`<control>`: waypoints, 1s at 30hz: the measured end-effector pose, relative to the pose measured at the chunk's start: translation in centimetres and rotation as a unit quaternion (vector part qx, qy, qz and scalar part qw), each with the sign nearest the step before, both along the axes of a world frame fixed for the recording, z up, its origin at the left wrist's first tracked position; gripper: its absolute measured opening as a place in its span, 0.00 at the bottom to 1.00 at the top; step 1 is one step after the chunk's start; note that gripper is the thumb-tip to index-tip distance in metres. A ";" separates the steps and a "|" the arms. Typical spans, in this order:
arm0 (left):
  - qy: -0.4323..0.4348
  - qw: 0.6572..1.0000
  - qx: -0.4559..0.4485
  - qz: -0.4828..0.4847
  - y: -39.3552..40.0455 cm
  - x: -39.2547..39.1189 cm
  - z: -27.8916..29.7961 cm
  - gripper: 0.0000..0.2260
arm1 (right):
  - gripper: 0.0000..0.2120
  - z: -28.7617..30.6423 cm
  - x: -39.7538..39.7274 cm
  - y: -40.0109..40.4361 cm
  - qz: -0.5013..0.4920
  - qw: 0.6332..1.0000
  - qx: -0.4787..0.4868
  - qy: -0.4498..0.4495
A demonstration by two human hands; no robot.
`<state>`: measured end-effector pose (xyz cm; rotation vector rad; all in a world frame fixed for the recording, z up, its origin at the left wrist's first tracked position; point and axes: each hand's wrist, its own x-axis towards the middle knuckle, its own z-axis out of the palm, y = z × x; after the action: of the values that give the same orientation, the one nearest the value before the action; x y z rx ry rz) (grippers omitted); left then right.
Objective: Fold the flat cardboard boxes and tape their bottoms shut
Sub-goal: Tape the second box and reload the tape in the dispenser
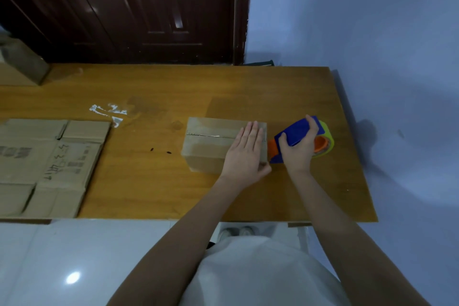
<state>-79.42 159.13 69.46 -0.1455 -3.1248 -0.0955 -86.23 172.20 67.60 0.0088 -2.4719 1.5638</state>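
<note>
One folded box (211, 146) (seam taped), left hand (244, 154) flat atop

Matt cardboard on a smooth wooden table.
Brown folded box (211, 146) with shiny tape; glossy plastic tape dispenser (298, 135); wood-grain table (149, 181); flat cardboard (47, 164) at its left edge.

The left hand (246, 151) covers the folded box's (211, 146) right end and the seam there. The flat cardboard (49, 164) runs off the left edge; its printing is unreadable. The right hand (299, 149) hides part of the tape dispenser (298, 136).
</note>
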 end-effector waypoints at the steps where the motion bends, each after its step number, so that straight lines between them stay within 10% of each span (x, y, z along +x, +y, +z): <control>1: 0.001 1.000 -0.001 -0.002 0.0 0.0 0.0 0.38 | 0.32 -0.1 0.1 -0.4 0.001 1.000 -0.003 0.002; 30: 0.011 1.000 0.009 0.017 0.3 -0.1 -0.2 0.38 | 0.28 0.1 -0.3 -1.9 0.053 0.988 0.133 0.055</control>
<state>-79.55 159.39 69.22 -0.0932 -3.1018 -0.1200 -86.54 170.27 67.73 0.2657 -2.6078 1.2215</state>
